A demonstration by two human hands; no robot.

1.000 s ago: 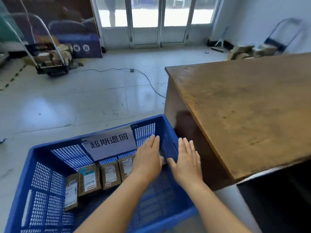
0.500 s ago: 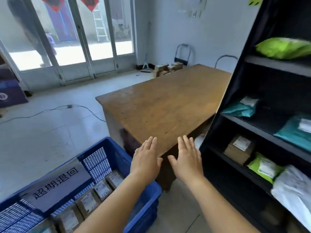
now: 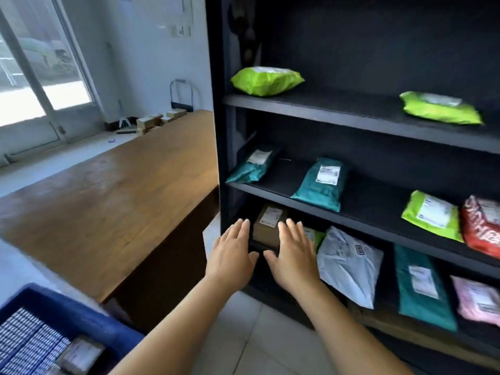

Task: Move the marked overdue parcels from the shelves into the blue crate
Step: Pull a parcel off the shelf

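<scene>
Both hands reach flat-fingered toward the cardboard box [image 3: 267, 224] on the lower shelf [image 3: 378, 228], the left hand [image 3: 232, 257] and right hand [image 3: 293, 259] flanking it, grip released, holding nothing, likely to lift it. The blue crate [image 3: 67, 318] waits on the floor, behind-left.

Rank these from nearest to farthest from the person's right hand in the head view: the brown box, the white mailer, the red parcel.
From the right hand:
1. Brown box, just left of its fingers.
2. White mailer, to its right, same shelf.
3. Red parcel, far right, one shelf up.
</scene>
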